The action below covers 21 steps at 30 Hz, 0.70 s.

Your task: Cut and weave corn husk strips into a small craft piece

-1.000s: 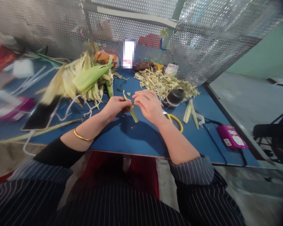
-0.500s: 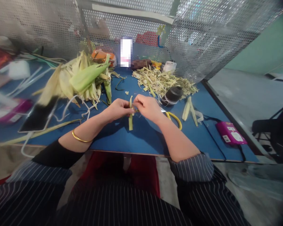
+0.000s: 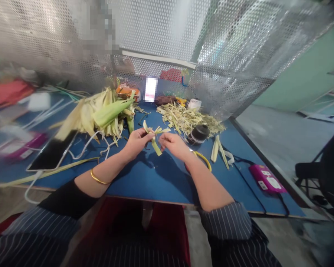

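Observation:
Between the thumb and fingers of my left hand (image 3: 137, 142) is a small crossed bundle of pale green corn husk strips (image 3: 156, 149). One strip end points up, another to the right, and a wider one hangs down to the right. Just right of the bundle, my right hand (image 3: 173, 144) has its fingers curled and pressed together; what they hold, if anything, is too small to make out. My right wrist partly covers a pair of scissors with yellow handles (image 3: 205, 159). A black spool of thread (image 3: 200, 132) lies beyond that hand.
Corn husks (image 3: 108, 111) are heaped at the left back, husk scraps (image 3: 180, 115) at the right back. A dark-screened tablet (image 3: 54, 150) with a white cable lies left. Loose husk pieces (image 3: 215, 148) and a purple box (image 3: 267, 178) are right. A lit phone (image 3: 150, 89) stands behind.
My right hand has come away from the bundle, leaving a small gap. The bundle has tilted, and a strip now sticks out to the right. The whole view has shifted upward.

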{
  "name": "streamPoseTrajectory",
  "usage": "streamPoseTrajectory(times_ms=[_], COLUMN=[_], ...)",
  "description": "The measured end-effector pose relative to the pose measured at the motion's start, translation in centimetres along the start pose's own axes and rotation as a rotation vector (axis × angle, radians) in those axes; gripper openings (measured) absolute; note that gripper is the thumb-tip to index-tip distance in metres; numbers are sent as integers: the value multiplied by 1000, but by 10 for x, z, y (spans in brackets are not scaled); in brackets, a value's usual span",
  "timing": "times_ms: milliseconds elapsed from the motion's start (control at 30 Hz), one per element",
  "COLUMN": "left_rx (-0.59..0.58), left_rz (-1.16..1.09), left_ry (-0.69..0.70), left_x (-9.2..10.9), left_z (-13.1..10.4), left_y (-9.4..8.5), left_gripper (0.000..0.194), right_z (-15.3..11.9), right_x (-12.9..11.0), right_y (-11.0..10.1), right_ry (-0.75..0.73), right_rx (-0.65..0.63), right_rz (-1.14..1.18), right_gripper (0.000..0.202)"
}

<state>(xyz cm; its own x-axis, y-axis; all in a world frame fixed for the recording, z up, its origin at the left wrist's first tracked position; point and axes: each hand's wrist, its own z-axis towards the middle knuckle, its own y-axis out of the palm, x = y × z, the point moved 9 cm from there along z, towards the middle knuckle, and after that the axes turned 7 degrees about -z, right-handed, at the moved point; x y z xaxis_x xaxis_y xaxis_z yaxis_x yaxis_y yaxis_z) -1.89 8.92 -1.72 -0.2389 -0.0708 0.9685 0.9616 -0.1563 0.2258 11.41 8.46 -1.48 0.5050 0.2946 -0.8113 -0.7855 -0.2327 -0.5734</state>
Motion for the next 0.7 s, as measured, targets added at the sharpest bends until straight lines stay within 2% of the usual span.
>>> streamPoseTrajectory(times_ms=[167, 233, 267, 333, 467, 567, 633, 700], left_rx=[97, 105, 101, 78, 64, 112, 112, 77], left_rz=[106, 132, 131, 105, 50, 93, 163, 222], left_ry=[51, 62, 64, 49, -5, 29, 73, 92], left_x=[4, 4, 3, 0, -7, -6, -5, -6], left_z=[0, 1, 1, 3, 4, 4, 4, 4], left_y=[-10, -12, -12, -10, -8, -13, -14, -11], left_gripper=[24, 24, 25, 26, 27, 27, 25, 23], right_z=[-13, -22, -25, -28, -21, -19, -22, -25], right_x=[-41, -57, -63, -68, -50, -45, -52, -59], right_y=[10, 15, 15, 14, 14, 15, 20, 27], right_ry=[-297, -413, -450, -476, -327, -278, -332, -391], right_rx=[104, 144, 164, 164, 79, 122, 135, 96], right_rz=[-618, -762, -763, -623, -296, -381, -502, -540], right_gripper=[19, 21, 21, 20, 20, 19, 16, 15])
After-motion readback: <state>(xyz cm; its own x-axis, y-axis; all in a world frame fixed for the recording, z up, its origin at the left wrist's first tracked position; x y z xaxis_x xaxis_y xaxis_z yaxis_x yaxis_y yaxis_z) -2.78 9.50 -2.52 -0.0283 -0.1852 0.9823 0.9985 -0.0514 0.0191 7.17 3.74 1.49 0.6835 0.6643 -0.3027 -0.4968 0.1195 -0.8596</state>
